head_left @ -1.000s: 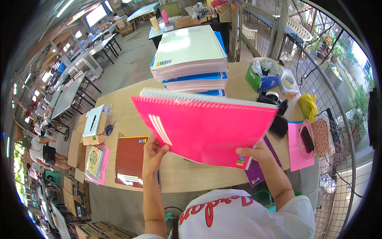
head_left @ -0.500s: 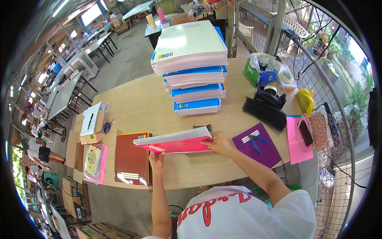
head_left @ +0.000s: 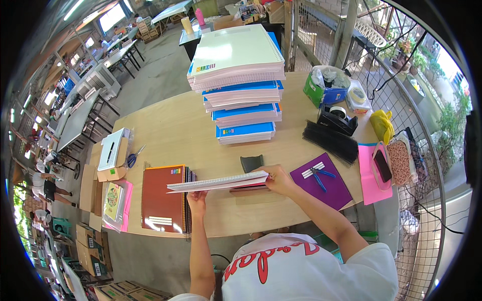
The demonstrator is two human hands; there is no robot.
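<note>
Above the near middle of the table I hold a notebook point(head_left: 216, 183) almost edge-on, its white page edges showing. My left hand point(head_left: 197, 201) is closed on its lower left edge, and my right hand point(head_left: 277, 179) grips the right end. A dark grey block point(head_left: 251, 162) lies just beyond it, and a tan strip point(head_left: 261, 198) shows beneath. To the left are brown-covered spiral notebooks point(head_left: 163, 198), stacked. On the right, blue-handled pliers point(head_left: 320, 183) and white strips rest on a purple spiral notebook point(head_left: 340, 189).
A tall stack of page blocks point(head_left: 243, 108) stands at the table's far side. Black binding coils point(head_left: 330, 144), a tape dispenser point(head_left: 339, 120), a green-blue box point(head_left: 326, 94) and a phone point(head_left: 382, 166) on a pink folder are at right. Scissors point(head_left: 134, 156) lie left.
The notebook has tipped from showing its pinkish-red cover to nearly edge-on. Both hands keep their hold on it. More of the dark block shows beyond it.
</note>
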